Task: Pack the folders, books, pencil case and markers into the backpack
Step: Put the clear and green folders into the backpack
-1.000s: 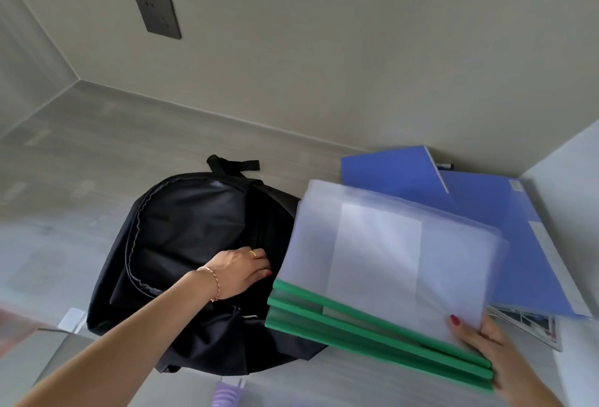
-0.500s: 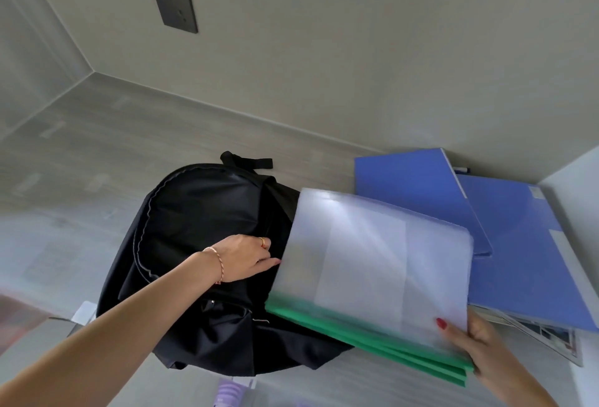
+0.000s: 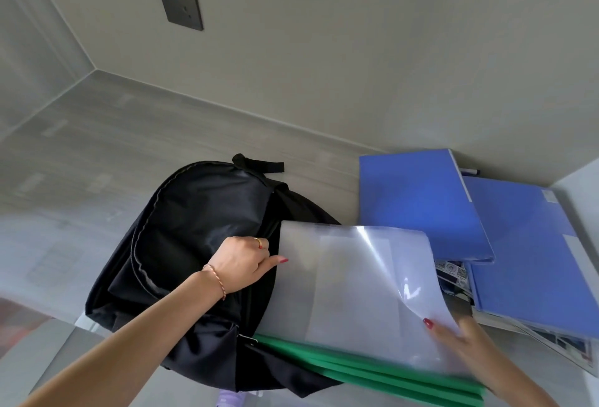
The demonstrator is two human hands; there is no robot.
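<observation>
Your left hand (image 3: 241,260) curls its fingers over the edge of the black backpack (image 3: 194,228), pulling the opening wide so the load can enter, while your right hand (image 3: 460,338) grips the near corner of a stack of clear-covered folders (image 3: 350,280) with green spines, angled leftward with its far edge at the mouth of the bag; how far inside it reaches is hard to judge. Two blue folders (image 3: 421,205) lie overlapped on the grey surface (image 3: 97,147) just right of the bag, over printed books (image 3: 453,273), waiting to be packed. A dark marker (image 3: 470,171) peeks out behind them.
</observation>
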